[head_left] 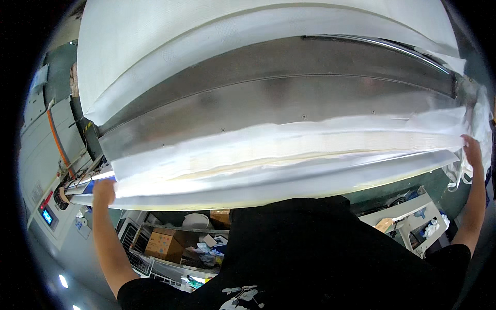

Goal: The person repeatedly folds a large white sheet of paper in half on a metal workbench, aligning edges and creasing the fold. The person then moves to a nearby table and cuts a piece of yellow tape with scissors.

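left hand: i see the left hand at the left end of the white cloth, fingers curled closed on its edge; the tips are hidden from me.
right hand: far over, the right hand has the cloth's right end between closed thumb and fingers.
white cloth: it runs in a long strip from hand to hand, along the near side of the metal surface, with a cream band down its length.
near edge: a pale padded border lies just this side of the cloth, close to the black shirt.
far side: a broad white sheet lies beyond the metal, with a shiny rod showing at its right.
left side: i make out an orange tube and a small lit screen.
right side: loose white fabric hangs near the right hand.
below: a cardboard box sits on a cluttered shelf, left of the shirt; a white cart stands right of it.
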